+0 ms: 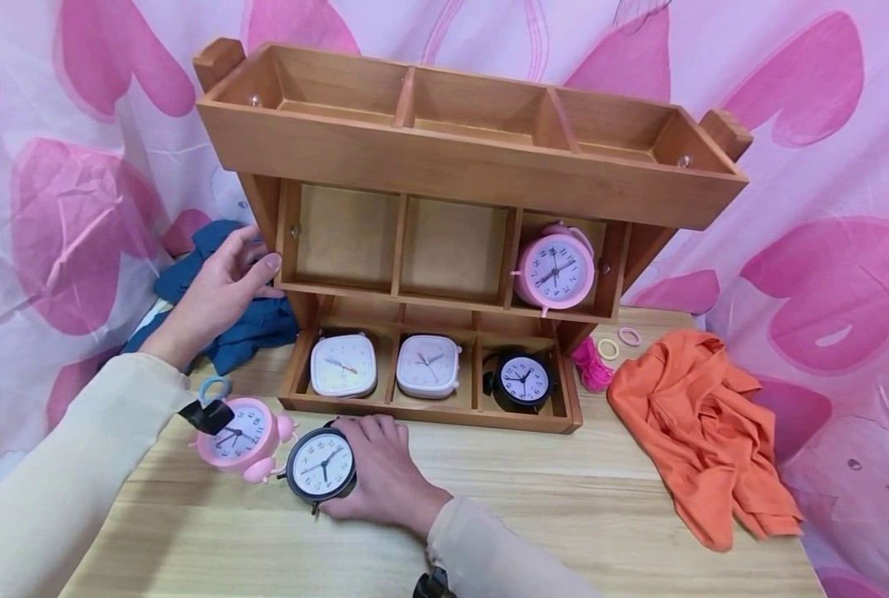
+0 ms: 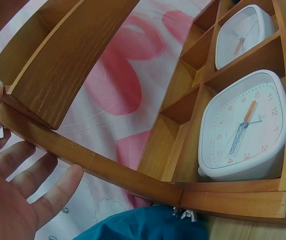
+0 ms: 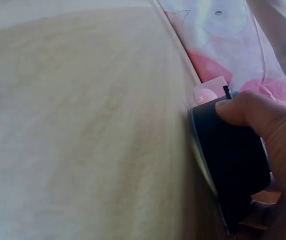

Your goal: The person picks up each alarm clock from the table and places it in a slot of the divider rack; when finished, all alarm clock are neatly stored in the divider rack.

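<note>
Pink-hearted cloth [image 1: 773,50] all round the back, pale wooden table [image 1: 564,482] below, and straight in to the grip: right hand [image 1: 385,473] clamped on a black clock [image 1: 321,465], low over the table in front of the wooden shelf [image 1: 459,154]. Thumb on one side of the casing, fingers round the other, probably to leave the dial uncovered. Dial tipped up and leftward; resting on the wood or just off it, impossible to tell. Right beside, bells turned toward the black clock, a pink clock [image 1: 253,436]; contact between the two, too close to call. Across to the left hand [image 1: 223,291]: fingers spread, clasping nothing, thumb up against the shelf's left side, most likely for steadying the frame. Blue cloth [image 1: 253,332] bunched just beyond. Outward again, along the lower row: white clock [image 1: 343,365] at the left, second white clock [image 1: 428,365] in the middle, second black clock [image 1: 523,379] at the right, faces outward, presumably for easy reading. One tier up, higher pink clock [image 1: 554,272] in the right compartment, close to the front lip, so little margin there. Bare backing in the two compartments alongside, with dividers and raised lips as edges to clear. Tightest above the lower row, under the overhanging middle tier; widest over bare table rightward, as far as the orange cloth [image 1: 702,423]. Pink string [image 1: 592,365] by the shelf's right foot, easy to brush.
</note>
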Demonstrator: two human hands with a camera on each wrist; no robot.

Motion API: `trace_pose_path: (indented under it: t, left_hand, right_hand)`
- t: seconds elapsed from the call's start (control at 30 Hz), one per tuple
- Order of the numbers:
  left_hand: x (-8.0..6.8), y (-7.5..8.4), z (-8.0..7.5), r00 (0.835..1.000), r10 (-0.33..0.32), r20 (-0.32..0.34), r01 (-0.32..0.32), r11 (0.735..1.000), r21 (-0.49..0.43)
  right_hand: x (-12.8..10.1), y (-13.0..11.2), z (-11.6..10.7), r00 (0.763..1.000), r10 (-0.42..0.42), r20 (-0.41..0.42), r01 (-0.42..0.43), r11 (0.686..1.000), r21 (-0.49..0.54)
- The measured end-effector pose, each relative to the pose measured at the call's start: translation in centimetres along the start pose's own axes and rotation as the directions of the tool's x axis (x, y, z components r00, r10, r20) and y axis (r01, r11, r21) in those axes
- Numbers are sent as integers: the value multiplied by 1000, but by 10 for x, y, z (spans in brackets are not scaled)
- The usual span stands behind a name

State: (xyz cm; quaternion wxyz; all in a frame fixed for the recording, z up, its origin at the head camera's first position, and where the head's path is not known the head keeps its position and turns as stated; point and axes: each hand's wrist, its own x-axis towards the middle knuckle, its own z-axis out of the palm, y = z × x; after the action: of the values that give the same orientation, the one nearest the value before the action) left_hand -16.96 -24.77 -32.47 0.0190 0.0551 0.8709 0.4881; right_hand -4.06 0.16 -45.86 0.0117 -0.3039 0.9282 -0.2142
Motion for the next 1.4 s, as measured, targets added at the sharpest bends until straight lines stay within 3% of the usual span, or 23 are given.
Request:
trace_pose_path:
  t: [0.3, 0.6, 0.73, 0.87, 1.0, 1.2, 1.4]
  left_hand:
    - [2, -1, 0, 1000, -7, 7, 7, 1000, 12]
    - [2, -1, -1, 1000, -14, 9, 14, 1000, 14]
    - [2, -1, -1, 1000, -16, 15, 16, 1000, 9]
    - [2, -1, 0, 1000, -12, 13, 12, 1000, 9]
    - [3, -1, 0, 1000, -10, 11, 9, 1000, 12]
    - [2, -1, 0, 1000, -7, 7, 7, 1000, 9]
    - [1, 0, 1, 1000, -6, -3, 6, 1000, 3]
  right_hand:
    - [-15, 5, -11, 993, -67, -93, 75, 994, 79]
    - [-22, 4, -73, 963, -28, -267, 81, 978, 190]
    - [-18, 8, -105, 935, -33, -354, 92, 984, 152]
    - [-7, 18, -133, 884, -78, -460, 136, 986, 94]
    - [7, 30, -160, 835, -82, -544, 125, 991, 43]
    - [31, 46, -192, 784, -56, -618, 49, 998, -28]
    - [49, 58, -204, 772, 46, -634, -116, 991, -70]
